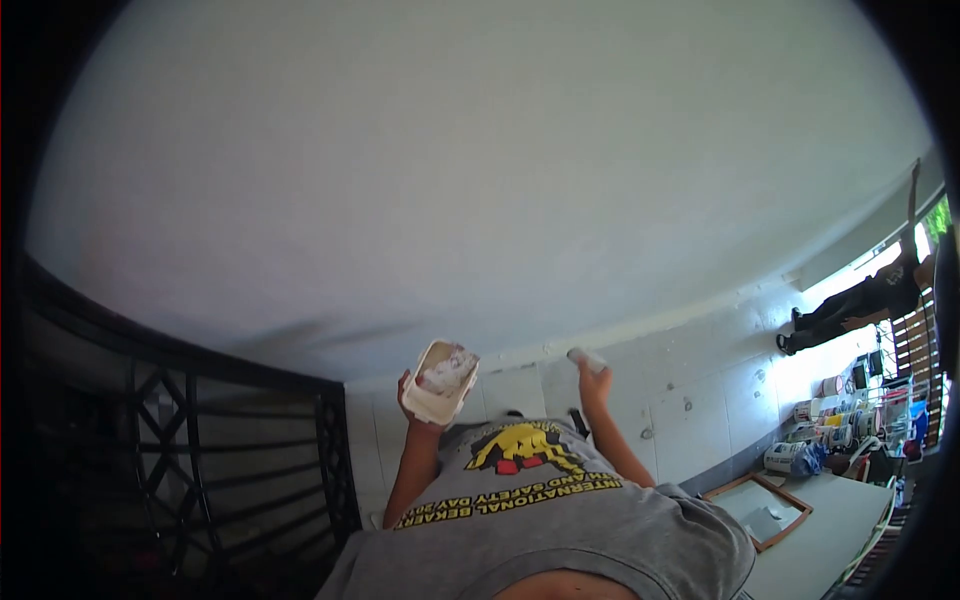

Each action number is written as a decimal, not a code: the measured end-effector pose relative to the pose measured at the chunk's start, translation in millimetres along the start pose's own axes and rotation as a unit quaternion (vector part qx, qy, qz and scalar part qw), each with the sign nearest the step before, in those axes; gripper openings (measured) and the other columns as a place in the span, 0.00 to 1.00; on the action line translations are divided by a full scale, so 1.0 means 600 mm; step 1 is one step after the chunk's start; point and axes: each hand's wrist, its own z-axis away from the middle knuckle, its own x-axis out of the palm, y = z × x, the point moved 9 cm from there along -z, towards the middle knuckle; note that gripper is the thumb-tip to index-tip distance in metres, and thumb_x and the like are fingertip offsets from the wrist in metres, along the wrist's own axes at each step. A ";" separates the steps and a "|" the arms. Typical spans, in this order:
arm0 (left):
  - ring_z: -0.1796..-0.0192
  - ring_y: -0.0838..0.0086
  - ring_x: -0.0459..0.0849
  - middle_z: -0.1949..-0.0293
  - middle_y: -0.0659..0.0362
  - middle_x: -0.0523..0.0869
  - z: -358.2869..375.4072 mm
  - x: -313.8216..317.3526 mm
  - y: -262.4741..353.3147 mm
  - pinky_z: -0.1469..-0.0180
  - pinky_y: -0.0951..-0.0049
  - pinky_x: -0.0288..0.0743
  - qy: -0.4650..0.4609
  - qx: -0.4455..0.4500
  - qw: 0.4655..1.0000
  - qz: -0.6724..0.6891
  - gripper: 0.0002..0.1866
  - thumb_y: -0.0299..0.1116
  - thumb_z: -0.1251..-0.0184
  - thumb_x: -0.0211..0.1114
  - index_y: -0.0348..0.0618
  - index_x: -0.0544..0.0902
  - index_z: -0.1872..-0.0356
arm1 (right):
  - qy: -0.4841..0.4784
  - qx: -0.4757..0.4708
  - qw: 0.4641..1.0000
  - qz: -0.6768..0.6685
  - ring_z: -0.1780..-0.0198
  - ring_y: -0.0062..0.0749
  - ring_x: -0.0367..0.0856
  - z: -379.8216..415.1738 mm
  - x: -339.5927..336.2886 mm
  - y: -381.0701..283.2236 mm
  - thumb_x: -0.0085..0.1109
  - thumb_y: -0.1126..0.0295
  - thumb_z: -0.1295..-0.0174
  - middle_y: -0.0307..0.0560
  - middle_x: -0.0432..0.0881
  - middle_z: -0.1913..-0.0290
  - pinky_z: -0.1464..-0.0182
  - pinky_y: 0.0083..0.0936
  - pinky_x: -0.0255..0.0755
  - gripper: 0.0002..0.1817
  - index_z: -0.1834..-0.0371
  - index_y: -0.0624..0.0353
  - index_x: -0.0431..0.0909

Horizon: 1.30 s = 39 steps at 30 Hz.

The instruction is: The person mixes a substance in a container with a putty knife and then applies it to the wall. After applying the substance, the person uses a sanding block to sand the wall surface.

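The tub [441, 382] sits in the left hand [412, 405], raised in front of the wall [480, 180]. To its right, apart from it, the right hand [594, 378] holds a small object [585, 357] up against the same wall. Both arms rise above the shirt [560, 510], which fills the lower middle. A railing [180, 440] stands to the left of the tub. Far right, a shelf of clutter [850, 410] lies beside a framed board [760, 505], which rests on a counter [830, 540].

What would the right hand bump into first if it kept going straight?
Probably the white wall: the right hand points at it, and the small tool it holds would touch first. How close is unclear.
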 end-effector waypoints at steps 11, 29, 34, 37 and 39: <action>0.28 0.42 0.71 0.28 0.48 0.72 0.006 -0.043 0.008 0.31 0.36 0.68 0.028 0.032 0.999 -0.009 0.38 0.62 0.32 0.54 0.51 0.71 0.27 | -0.052 -0.061 0.948 -0.308 0.53 0.43 0.89 -0.089 0.021 -0.316 0.66 0.78 0.34 0.61 0.83 0.49 0.57 0.36 0.91 0.19 0.45 0.77 0.73; 0.27 0.51 0.70 0.28 0.54 0.72 0.032 -0.126 -0.002 0.27 0.45 0.65 0.124 0.107 0.986 0.004 0.35 0.59 0.36 0.64 0.57 0.73 0.29 | -0.280 0.029 0.929 -0.241 0.51 0.40 0.88 -0.025 0.184 -0.263 0.65 0.81 0.36 0.57 0.83 0.51 0.52 0.33 0.90 0.18 0.46 0.72 0.70; 0.27 0.51 0.70 0.29 0.51 0.73 0.025 -0.125 0.001 0.26 0.45 0.63 0.117 0.070 0.991 -0.002 0.36 0.59 0.36 0.63 0.56 0.73 0.29 | -0.177 0.051 0.926 -0.328 0.52 0.42 0.87 -0.042 0.111 -0.262 0.67 0.81 0.38 0.59 0.81 0.50 0.54 0.33 0.90 0.24 0.42 0.72 0.66; 0.26 0.50 0.70 0.28 0.51 0.73 0.017 -0.111 0.001 0.25 0.45 0.62 0.076 0.034 0.997 0.004 0.37 0.60 0.36 0.63 0.55 0.73 0.29 | -0.108 0.046 0.935 -0.336 0.53 0.42 0.87 -0.050 0.080 -0.256 0.68 0.81 0.38 0.60 0.80 0.48 0.56 0.32 0.90 0.27 0.39 0.72 0.64; 0.26 0.50 0.70 0.28 0.51 0.73 0.015 -0.102 0.007 0.25 0.45 0.63 0.070 0.015 0.997 -0.007 0.37 0.61 0.36 0.62 0.55 0.73 0.29 | -0.070 0.046 0.936 -0.341 0.54 0.41 0.87 -0.049 0.065 -0.247 0.69 0.81 0.39 0.60 0.80 0.48 0.57 0.31 0.89 0.29 0.39 0.72 0.63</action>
